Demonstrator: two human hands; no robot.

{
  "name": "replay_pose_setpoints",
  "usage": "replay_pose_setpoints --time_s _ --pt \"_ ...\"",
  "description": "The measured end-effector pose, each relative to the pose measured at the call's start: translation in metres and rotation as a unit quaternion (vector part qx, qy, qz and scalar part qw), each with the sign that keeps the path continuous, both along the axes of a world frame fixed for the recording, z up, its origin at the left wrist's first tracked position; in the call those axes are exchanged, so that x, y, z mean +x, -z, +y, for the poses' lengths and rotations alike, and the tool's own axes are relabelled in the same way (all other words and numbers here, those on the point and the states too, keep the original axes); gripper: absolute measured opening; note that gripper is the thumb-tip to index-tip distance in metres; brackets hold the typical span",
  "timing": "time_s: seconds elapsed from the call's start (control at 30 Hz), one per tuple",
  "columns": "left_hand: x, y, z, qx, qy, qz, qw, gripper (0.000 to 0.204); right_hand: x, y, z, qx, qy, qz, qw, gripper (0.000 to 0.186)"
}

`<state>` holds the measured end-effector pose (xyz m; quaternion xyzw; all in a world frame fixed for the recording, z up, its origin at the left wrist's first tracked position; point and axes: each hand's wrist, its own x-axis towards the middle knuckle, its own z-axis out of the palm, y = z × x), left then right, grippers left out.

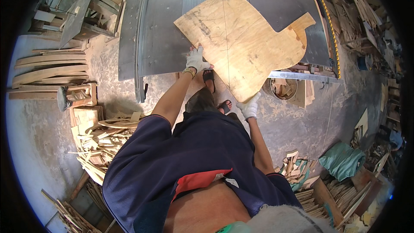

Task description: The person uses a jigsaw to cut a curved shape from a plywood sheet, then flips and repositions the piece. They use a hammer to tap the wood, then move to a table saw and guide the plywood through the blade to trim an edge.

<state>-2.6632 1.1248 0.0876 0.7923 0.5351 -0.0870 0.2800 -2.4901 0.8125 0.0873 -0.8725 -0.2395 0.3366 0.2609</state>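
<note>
A plywood sheet (248,34) with a curved cut-out at its right side lies over the grey metal machine table (166,39), its near corner jutting past the front edge. A thin line runs along it from far to near. A curved part (305,25) shows at its right end; I cannot tell whether it is a separate piece. My left hand (197,59), in a pale fingerless glove, rests with thumb and fingers spread against the sheet's left edge. Lower down, my right hand (249,107), gloved too, is closed on the near corner; some fingers are hidden.
A metal rail (139,47) runs along the table's left side, and a yellow toothed strip (331,30) along its right. Below the table sits a round bin (282,88) with wood scraps. Offcuts (97,142) pile up at left, beside stacked boards (51,71). A green sack (343,160) lies at right.
</note>
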Motion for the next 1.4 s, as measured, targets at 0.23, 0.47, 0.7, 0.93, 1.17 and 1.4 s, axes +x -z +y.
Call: replay_pose_setpoints --time_s 0.23,0.47,0.7,0.93,1.17,1.4 --pt "0.004 -0.006 0.004 -0.007 -0.006 0.010 1.000 0.146 0.003 0.003 0.006 -0.029 -0.002 0.005 1.000 0.141" --pt "0.005 -0.007 0.008 -0.012 -0.010 0.013 1.000 0.145 0.006 0.004 0.009 -0.029 0.000 0.035 0.999 0.143" --pt "0.006 -0.004 0.012 0.004 -0.010 -0.005 1.000 0.143 0.009 0.017 0.011 0.005 -0.011 -0.001 1.000 0.144" --pt "0.007 0.001 0.016 0.017 -0.011 -0.014 1.000 0.143 0.014 0.015 0.015 0.009 -0.003 0.022 1.000 0.143" --pt "0.010 0.002 0.020 0.015 -0.018 -0.016 1.000 0.144 0.017 0.022 0.018 0.016 -0.028 -0.046 0.998 0.142" --pt "0.014 0.000 0.027 0.012 -0.013 -0.014 1.000 0.143 0.022 0.021 0.024 0.011 -0.035 -0.051 0.998 0.142"
